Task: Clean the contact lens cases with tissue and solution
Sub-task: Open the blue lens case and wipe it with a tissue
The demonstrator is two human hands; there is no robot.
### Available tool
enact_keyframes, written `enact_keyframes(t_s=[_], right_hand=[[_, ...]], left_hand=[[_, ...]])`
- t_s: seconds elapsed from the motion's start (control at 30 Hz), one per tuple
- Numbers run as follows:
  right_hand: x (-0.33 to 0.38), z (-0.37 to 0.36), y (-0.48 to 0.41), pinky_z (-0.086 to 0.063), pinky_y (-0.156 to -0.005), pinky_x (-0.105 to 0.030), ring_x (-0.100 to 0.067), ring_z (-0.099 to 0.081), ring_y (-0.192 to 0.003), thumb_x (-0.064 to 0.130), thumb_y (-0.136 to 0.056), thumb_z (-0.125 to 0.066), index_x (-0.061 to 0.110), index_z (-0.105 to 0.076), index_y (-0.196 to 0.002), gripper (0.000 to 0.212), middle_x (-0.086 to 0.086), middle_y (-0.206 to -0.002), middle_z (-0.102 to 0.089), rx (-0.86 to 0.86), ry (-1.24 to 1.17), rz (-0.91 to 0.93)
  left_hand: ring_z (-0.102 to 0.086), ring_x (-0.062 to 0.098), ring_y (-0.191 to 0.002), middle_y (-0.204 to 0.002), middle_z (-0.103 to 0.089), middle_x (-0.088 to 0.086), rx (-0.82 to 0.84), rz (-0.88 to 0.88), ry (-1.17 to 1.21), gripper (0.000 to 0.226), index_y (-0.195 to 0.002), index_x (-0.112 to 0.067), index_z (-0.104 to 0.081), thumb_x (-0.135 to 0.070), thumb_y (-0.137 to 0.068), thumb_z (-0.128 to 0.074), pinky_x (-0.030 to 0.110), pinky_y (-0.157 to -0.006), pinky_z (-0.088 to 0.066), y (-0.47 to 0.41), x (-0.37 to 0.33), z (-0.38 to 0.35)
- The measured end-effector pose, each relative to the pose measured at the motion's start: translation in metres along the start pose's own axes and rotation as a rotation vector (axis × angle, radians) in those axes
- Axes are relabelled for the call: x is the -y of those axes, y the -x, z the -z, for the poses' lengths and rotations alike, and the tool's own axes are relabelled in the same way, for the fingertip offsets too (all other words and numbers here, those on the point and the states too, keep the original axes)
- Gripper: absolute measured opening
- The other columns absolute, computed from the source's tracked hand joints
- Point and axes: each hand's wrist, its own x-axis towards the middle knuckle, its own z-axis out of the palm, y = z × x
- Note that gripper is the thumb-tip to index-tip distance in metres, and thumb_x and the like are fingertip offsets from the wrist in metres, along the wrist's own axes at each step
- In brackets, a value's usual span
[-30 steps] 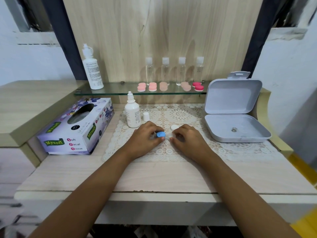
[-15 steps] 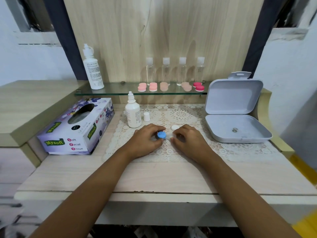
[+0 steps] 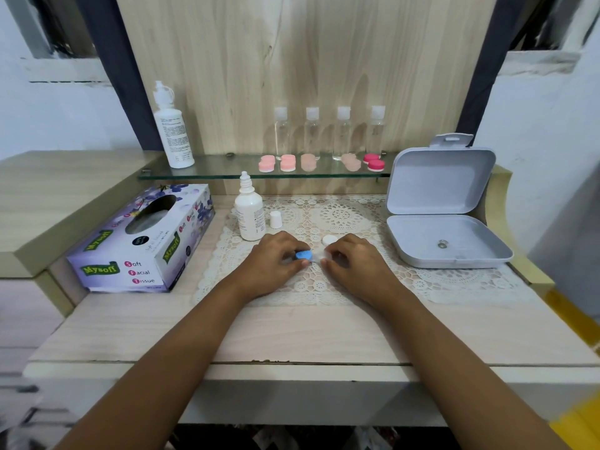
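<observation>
On the lace mat [image 3: 341,219] my left hand [image 3: 276,261] pinches the blue cap [image 3: 304,255] of a contact lens case. My right hand [image 3: 354,264] holds the clear case body [image 3: 318,254] next to that cap. A loose white cap [image 3: 329,239] lies just behind my right fingers. The small solution bottle [image 3: 249,212] stands uncapped behind my left hand, its white cap [image 3: 276,219] beside it. The tissue box [image 3: 143,241] sits at the left.
A grey hinged box [image 3: 448,245] lies open at the right. On the glass shelf [image 3: 227,172] stand a tall white bottle [image 3: 172,128], several clear bottles [image 3: 328,131] and several pink lens cases [image 3: 287,163].
Both hands stay on the case. The blue cap has shifted slightly between my left fingers.
</observation>
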Motion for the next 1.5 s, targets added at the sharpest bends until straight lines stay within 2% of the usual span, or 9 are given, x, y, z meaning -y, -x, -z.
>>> enact_keyframes(t_s=[0.17, 0.23, 0.4, 0.53, 0.73, 0.9, 1.03, 1.23, 1.5], right_hand=[[0.0005, 0.0004, 0.0, -0.041, -0.086, -0.033, -0.027, -0.052, -0.1, 0.025, -0.086, -0.06, 0.01, -0.066, -0.104, 0.024, -0.007, -0.107, -0.06, 0.003, 0.007, 0.005], [0.0007, 0.0011, 0.0001, -0.042, -0.087, -0.033, -0.027, -0.052, -0.1, 0.026, -0.086, -0.06, 0.01, -0.066, -0.104, 0.025, -0.008, -0.108, -0.06, 0.005, 0.011, 0.003], [0.0008, 0.001, 0.0004, -0.041, -0.087, -0.032, -0.026, -0.051, -0.102, 0.026, -0.087, -0.059, 0.01, -0.065, -0.106, 0.025, -0.007, -0.11, -0.059, 0.012, 0.015, 0.002], [0.0015, 0.0011, 0.0009, -0.042, -0.087, -0.034, -0.027, -0.052, -0.101, 0.025, -0.086, -0.06, 0.01, -0.066, -0.104, 0.024, -0.008, -0.107, -0.06, 0.002, 0.005, 0.001], [0.0034, 0.0025, 0.0012, -0.042, -0.089, -0.035, -0.027, -0.052, -0.102, 0.025, -0.087, -0.059, 0.01, -0.066, -0.106, 0.025, -0.008, -0.109, -0.06, 0.011, -0.001, 0.001], [0.0029, 0.0026, 0.0021, -0.041, -0.088, -0.034, -0.027, -0.051, -0.102, 0.025, -0.087, -0.059, 0.01, -0.066, -0.105, 0.024, -0.007, -0.108, -0.059, 0.014, 0.007, -0.008], [0.0023, 0.0025, 0.0017, -0.041, -0.087, -0.033, -0.026, -0.051, -0.101, 0.026, -0.088, -0.058, 0.01, -0.065, -0.105, 0.025, -0.007, -0.109, -0.059, 0.023, 0.012, 0.0], [0.0008, 0.0013, 0.0015, -0.041, -0.087, -0.035, -0.027, -0.052, -0.099, 0.025, -0.087, -0.059, 0.01, -0.066, -0.103, 0.023, -0.008, -0.107, -0.059, 0.024, 0.008, 0.007], [-0.0005, 0.0093, -0.0068, -0.03, -0.07, -0.013, -0.012, -0.052, -0.088, 0.021, -0.091, -0.055, 0.013, -0.062, -0.117, 0.028, -0.008, -0.108, -0.06, -0.062, -0.066, -0.1]], left_hand=[[-0.044, 0.016, -0.114, -0.11, -0.049, -0.009, 0.064, 0.061, -0.01, 0.053, -0.126, -0.027, -0.056, -0.049, -0.079, -0.05, 0.039, -0.103, -0.034, 0.0017, -0.001, -0.0001], [-0.045, 0.013, -0.111, -0.108, -0.049, -0.008, 0.027, 0.081, 0.021, 0.057, -0.126, -0.028, -0.052, -0.056, -0.076, -0.059, 0.035, -0.099, -0.036, 0.0019, -0.0026, -0.0015], [-0.048, 0.016, -0.108, -0.105, -0.051, -0.004, -0.031, 0.07, 0.038, 0.025, -0.105, -0.021, -0.061, -0.032, -0.083, -0.066, 0.034, -0.097, -0.039, 0.001, 0.0011, -0.0036], [-0.045, 0.015, -0.113, -0.112, -0.051, -0.003, -0.003, 0.063, 0.058, 0.046, -0.121, -0.025, -0.057, -0.044, -0.079, -0.06, 0.033, -0.101, -0.036, 0.0024, 0.0005, -0.0021], [-0.05, 0.013, -0.106, -0.106, -0.053, -0.003, -0.037, 0.052, 0.071, 0.02, -0.103, -0.022, -0.062, -0.029, -0.085, -0.066, 0.031, -0.096, -0.041, 0.0007, 0.0015, -0.0025], [-0.047, 0.01, -0.109, -0.111, -0.051, -0.005, -0.024, 0.068, 0.075, 0.038, -0.117, -0.022, -0.058, -0.036, -0.082, -0.067, 0.027, -0.097, -0.039, 0.0026, 0.0001, -0.0016], [-0.05, 0.014, -0.105, -0.105, -0.054, -0.001, -0.042, 0.064, 0.043, 0.023, -0.101, -0.019, -0.065, -0.031, -0.082, -0.069, 0.031, -0.096, -0.041, -0.0003, -0.0002, -0.0024], [-0.05, 0.016, -0.108, -0.103, -0.052, -0.004, -0.043, 0.05, 0.031, 0.025, -0.106, -0.019, -0.067, -0.029, -0.084, -0.067, 0.032, -0.099, -0.039, 0.0007, -0.0008, -0.0018], [-0.051, 0.003, -0.092, -0.098, -0.055, -0.009, -0.085, -0.001, 0.011, 0.02, -0.1, -0.019, -0.065, -0.031, -0.084, -0.066, 0.018, -0.083, -0.04, 0.0042, -0.001, -0.0028]])
